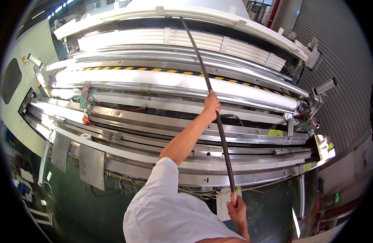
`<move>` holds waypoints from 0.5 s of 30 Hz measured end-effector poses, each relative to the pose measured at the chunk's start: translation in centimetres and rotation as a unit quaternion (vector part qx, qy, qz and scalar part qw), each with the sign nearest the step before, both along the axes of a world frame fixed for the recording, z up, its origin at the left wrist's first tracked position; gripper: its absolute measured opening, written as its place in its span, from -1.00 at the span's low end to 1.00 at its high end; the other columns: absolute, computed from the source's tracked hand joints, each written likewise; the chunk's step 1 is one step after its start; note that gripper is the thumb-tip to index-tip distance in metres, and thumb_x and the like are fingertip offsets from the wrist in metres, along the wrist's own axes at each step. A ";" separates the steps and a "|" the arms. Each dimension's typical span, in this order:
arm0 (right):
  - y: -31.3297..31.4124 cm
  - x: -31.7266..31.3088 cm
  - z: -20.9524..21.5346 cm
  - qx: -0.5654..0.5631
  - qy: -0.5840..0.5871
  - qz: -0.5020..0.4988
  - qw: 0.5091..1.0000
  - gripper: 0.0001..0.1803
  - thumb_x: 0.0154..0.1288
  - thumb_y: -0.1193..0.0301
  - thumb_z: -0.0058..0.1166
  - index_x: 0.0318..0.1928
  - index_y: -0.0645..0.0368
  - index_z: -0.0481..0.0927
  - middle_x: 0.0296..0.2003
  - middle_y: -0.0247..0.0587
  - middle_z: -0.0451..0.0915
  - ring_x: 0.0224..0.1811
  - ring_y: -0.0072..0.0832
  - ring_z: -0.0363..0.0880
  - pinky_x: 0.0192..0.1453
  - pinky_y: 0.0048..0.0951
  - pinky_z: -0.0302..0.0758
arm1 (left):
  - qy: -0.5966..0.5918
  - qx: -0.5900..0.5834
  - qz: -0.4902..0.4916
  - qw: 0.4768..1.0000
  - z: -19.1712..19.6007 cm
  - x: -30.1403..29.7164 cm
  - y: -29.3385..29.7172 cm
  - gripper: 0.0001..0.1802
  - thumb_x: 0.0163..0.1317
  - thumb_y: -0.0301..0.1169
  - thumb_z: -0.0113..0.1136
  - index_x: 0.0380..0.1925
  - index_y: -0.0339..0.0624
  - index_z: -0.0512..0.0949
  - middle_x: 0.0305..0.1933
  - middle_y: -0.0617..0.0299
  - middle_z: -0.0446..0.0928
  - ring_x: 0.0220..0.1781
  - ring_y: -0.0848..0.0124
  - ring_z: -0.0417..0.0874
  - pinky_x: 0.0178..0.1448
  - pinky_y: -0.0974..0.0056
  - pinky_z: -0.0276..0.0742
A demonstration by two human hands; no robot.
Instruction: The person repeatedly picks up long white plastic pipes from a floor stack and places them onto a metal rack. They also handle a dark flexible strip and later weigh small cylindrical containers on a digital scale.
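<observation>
Dark rod gripped by left hand midway, right hand at bottom end

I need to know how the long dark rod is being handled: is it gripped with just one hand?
No, both hands grip the long dark rod: left hand partway up, right hand at its lower end.

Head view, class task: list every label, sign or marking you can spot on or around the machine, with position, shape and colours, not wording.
Hazard stripe: long yellow-and-black band between upper rollers.
Yellow sticker: small rectangle, right end of frame.
Green lit sign: small, lower right wall.
White sheet: pale rectangle beside right hand.
</observation>
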State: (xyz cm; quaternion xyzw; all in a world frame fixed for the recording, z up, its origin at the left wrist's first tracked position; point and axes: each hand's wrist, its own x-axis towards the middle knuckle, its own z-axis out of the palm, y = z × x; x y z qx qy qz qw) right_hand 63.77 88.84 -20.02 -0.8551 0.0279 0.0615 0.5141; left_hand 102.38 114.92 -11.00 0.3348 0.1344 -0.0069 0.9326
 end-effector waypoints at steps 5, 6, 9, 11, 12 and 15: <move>2.3 -0.5 3.6 0.083 0.087 -0.049 0.992 -0.68 0.17 0.56 0.11 -0.04 0.31 0.44 -0.62 -0.45 0.38 -0.68 -0.74 0.32 -0.65 -0.61 0.29 | -0.014 -0.033 0.004 0.999 -0.8 -1.4 0.3 -0.63 0.45 -0.08 -0.19 -0.48 -0.05 0.26 -0.62 0.38 0.18 -0.74 0.59 0.08 -0.71 0.45 0.00; 2.8 0.3 3.9 0.065 0.073 -0.034 0.995 -0.69 0.17 0.56 0.11 -0.05 0.31 0.45 -0.62 -0.46 0.38 -0.68 -0.75 0.33 -0.65 -0.60 0.29 | -0.005 -0.014 0.008 1.000 -0.7 -0.5 1.0 -0.62 0.45 -0.07 -0.20 -0.48 -0.05 0.25 -0.62 0.38 0.18 -0.74 0.59 0.08 -0.71 0.45 0.00; 3.2 1.7 5.3 0.049 0.042 -0.017 0.998 -0.72 0.16 0.56 0.12 -0.09 0.32 0.46 -0.62 -0.47 0.38 -0.67 -0.75 0.33 -0.63 -0.61 0.30 | -0.013 -0.017 0.023 1.000 0.4 1.2 2.2 -0.59 0.45 -0.05 -0.21 -0.50 -0.05 0.25 -0.64 0.39 0.19 -0.74 0.60 0.09 -0.71 0.44 0.01; 0.9 0.4 3.9 0.048 0.041 -0.061 0.996 -0.72 0.14 0.60 0.12 -0.11 0.35 0.47 -0.61 -0.47 0.38 -0.66 -0.76 0.31 -0.63 -0.62 0.28 | 0.000 -0.013 0.006 1.000 0.9 -0.3 -0.8 -0.60 0.46 -0.08 -0.21 -0.50 -0.06 0.26 -0.65 0.38 0.19 -0.75 0.59 0.09 -0.72 0.45 0.01; -0.1 -0.2 2.9 0.042 0.045 -0.061 0.996 -0.72 0.13 0.60 0.12 -0.11 0.35 0.47 -0.61 -0.47 0.38 -0.66 -0.75 0.32 -0.63 -0.61 0.28 | -0.018 -0.062 -0.022 0.998 0.5 -1.4 -1.5 -0.61 0.46 -0.08 -0.20 -0.50 -0.06 0.26 -0.66 0.38 0.20 -0.76 0.59 0.10 -0.73 0.45 0.01; -0.3 -0.1 1.2 0.053 0.036 -0.031 0.997 -0.70 0.13 0.60 0.13 -0.09 0.35 0.47 -0.61 -0.48 0.37 -0.66 -0.75 0.32 -0.64 -0.61 0.29 | -0.029 -0.061 -0.005 0.998 -0.6 -1.1 0.0 -0.61 0.46 -0.08 -0.20 -0.51 -0.04 0.26 -0.66 0.40 0.20 -0.76 0.59 0.10 -0.74 0.45 0.01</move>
